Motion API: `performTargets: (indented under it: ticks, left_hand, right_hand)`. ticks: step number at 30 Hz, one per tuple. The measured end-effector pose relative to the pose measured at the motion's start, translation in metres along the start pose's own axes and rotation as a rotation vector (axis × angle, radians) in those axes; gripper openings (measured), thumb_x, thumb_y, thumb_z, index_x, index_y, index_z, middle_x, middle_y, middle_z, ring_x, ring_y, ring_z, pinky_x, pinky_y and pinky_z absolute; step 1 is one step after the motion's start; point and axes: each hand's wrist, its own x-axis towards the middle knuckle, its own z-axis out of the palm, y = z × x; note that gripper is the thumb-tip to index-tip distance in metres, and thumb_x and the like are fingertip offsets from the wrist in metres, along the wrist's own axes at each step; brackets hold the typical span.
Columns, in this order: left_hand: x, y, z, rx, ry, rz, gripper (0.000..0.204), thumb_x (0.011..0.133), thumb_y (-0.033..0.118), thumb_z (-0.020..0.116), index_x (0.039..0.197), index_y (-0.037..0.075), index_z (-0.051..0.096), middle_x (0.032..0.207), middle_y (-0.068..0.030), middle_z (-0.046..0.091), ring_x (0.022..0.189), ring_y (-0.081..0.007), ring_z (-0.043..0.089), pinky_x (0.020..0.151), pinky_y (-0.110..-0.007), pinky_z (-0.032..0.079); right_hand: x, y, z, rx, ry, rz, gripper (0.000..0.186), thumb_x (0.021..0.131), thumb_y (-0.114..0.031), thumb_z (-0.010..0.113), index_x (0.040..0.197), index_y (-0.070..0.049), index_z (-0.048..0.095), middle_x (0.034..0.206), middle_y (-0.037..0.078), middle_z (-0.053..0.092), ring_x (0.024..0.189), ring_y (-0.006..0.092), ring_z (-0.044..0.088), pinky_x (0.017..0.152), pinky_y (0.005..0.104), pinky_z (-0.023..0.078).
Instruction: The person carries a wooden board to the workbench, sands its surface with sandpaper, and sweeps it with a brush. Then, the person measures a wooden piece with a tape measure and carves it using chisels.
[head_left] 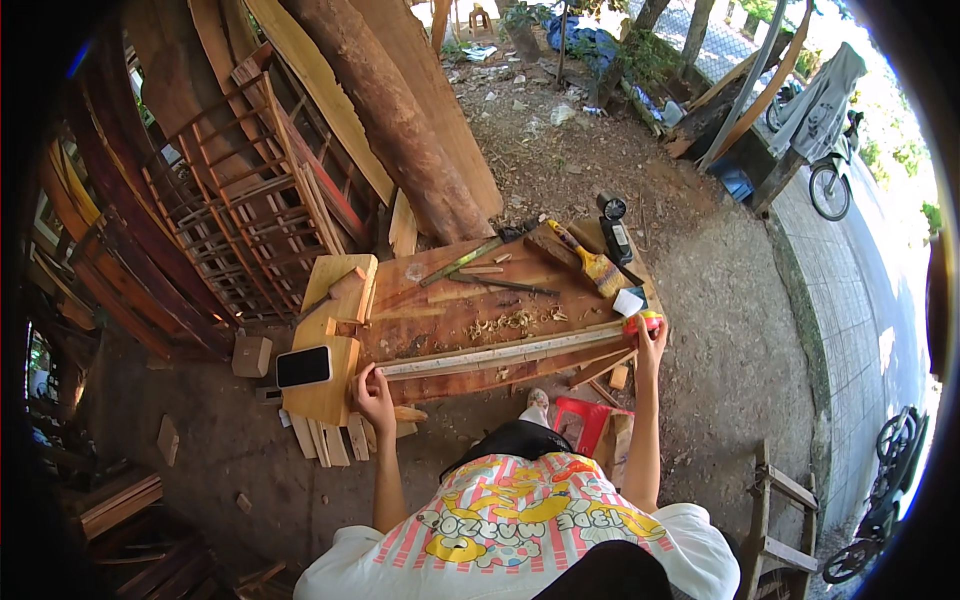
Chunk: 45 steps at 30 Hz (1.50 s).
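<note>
A red and yellow tape measure [643, 322] sits in my right hand [652, 342], fingers closed round it, at the bench's right edge. From it a long pale strip [500, 355] runs left along the near side of the wooden workbench [420, 290]. I cannot tell whether this is all drawn-out tape or a thin wooden strip under it. My left hand [375, 400] pinches the strip's far left end, beside a light wooden block. Wood shavings [515, 322] lie just beyond the strip.
A phone [303, 367] rests on the light block at left. On the bench lie a paintbrush [597, 268], a black power tool [616, 240] and a thin dark rod [508, 286]. A red plastic stool [585, 425] stands below. Planks and a wooden lattice [245, 185] lean at left.
</note>
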Motion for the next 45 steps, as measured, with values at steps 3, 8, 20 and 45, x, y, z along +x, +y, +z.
performTargets:
  ticks: [3, 8, 20, 45]
  left_hand:
    - [-0.003, -0.009, -0.002, 0.019, 0.015, 0.02, 0.02, 0.092, 0.02, 0.063, 0.101, 0.003, 0.067, 0.084, -0.0011, 0.062, 0.054, -0.0069, 0.04, 0.049, -0.023, 0.035]
    - [0.0, -0.001, 0.001, 0.055, 0.067, 0.082, 0.019, 0.091, 0.019, 0.064, 0.097, 0.001, 0.068, 0.081, -0.0038, 0.064, 0.059, -0.0105, 0.047, 0.053, -0.026, 0.039]
    - [-0.003, -0.004, 0.003, 0.041, 0.096, 0.026, 0.019, 0.09, 0.017, 0.065, 0.097, 0.0, 0.068, 0.076, -0.0033, 0.061, 0.059, -0.0101, 0.047, 0.051, -0.025, 0.037]
    - [-0.001, 0.004, 0.004, 0.076, 0.12, 0.006, 0.022, 0.09, 0.021, 0.066, 0.094, -0.001, 0.068, 0.08, -0.0053, 0.063, 0.062, -0.013, 0.049, 0.055, -0.026, 0.041]
  right_hand:
    - [-0.003, -0.008, 0.007, 0.016, 0.001, -0.003, 0.039, 0.085, -0.028, 0.072, 0.109, -0.006, 0.05, 0.087, 0.0, 0.057, 0.067, 0.0055, 0.052, 0.054, 0.0199, 0.041]
    - [-0.003, -0.011, 0.007, -0.02, 0.018, 0.037, 0.043, 0.084, -0.027, 0.073, 0.113, -0.005, 0.05, 0.088, 0.001, 0.058, 0.067, 0.0063, 0.053, 0.055, 0.0206, 0.041]
    - [-0.006, -0.015, 0.009, 0.021, 0.022, 0.042, 0.039, 0.085, -0.027, 0.072, 0.11, -0.007, 0.051, 0.085, 0.0, 0.056, 0.062, 0.0056, 0.05, 0.052, 0.02, 0.038]
    - [-0.006, -0.014, 0.008, 0.008, 0.033, 0.012, 0.036, 0.085, -0.029, 0.072, 0.107, -0.008, 0.051, 0.079, -0.001, 0.055, 0.057, 0.005, 0.048, 0.047, 0.0205, 0.037]
